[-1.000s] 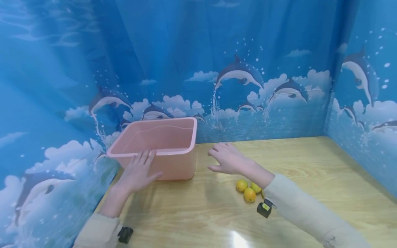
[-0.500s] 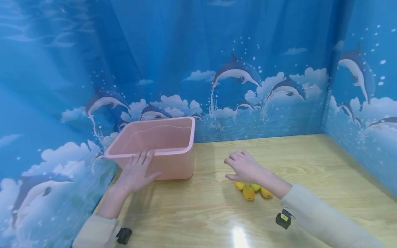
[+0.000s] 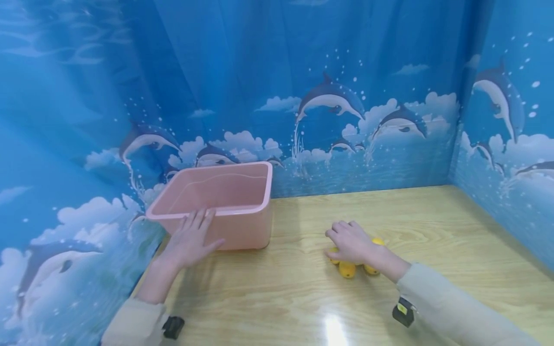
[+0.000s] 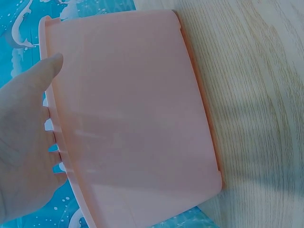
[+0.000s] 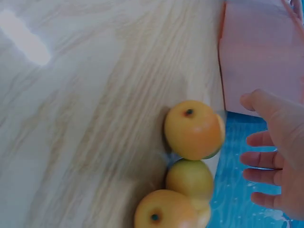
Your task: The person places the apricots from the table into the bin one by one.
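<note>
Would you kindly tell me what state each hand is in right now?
Left hand: open, resting on the edge of the pink bin.
Right hand: open, holding nothing, just over the yellow-orange fruits.

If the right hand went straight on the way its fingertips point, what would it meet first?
Likely the yellow fruit: in the right wrist view, the right hand points toward it. Depth is unclear; it might reach the table first.

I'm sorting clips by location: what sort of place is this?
Probably an indoor corner screened off for recording: dolphin-printed hangings back a wood-grain tabletop holding a pink bin and fruit, and small black wrist-worn devices are visible.
</note>
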Demonstrator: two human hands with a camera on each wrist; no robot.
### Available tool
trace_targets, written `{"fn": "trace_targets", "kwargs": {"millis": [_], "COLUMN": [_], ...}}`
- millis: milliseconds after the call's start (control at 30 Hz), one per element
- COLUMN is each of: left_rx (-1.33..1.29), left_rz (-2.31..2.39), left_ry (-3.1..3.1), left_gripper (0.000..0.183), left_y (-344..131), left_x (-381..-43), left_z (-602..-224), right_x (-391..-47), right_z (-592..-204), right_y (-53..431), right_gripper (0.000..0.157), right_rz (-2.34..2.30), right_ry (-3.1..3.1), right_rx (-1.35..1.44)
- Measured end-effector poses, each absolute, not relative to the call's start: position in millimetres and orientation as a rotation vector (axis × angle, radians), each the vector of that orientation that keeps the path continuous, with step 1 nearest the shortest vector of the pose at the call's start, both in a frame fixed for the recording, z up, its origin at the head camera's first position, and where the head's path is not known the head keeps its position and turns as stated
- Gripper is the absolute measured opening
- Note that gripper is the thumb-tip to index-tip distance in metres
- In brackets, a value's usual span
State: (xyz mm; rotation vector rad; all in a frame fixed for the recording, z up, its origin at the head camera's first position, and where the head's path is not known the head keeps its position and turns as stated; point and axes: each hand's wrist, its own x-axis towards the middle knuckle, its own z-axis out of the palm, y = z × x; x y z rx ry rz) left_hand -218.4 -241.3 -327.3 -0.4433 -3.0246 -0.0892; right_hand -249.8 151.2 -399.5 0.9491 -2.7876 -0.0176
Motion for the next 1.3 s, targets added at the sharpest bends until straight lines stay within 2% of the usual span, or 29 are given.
{"fn": "trace_targets", "kwargs": {"millis": [433,767,1300], "left_rx": [-0.465,-0.446,-0.443], "left_rz": [-0.084,-0.082,-0.078], "left_ry": [-3.014,-3.028,-3.032], "left_gripper": [0.086,0.088,0.088], "left_y": [-240.5,-241.7,-240.9], "left_x": [-218.6,-218.3,-218.0], "left_z": [-326.4,-326.2,-325.4], "right_x": [-250.3,-252.3,-255.4], "right_z": [-410.8,-411.8,-414.2], "right_y": [155.7,154.5,150.2], "right_gripper": [0.056,0.044,0.041], "right_rz": [-0.066,-0.096,-0.067], "right_ry": [-2.954,-3.034,-3.046], "right_rx": [0.876,0.837,0.851]}}
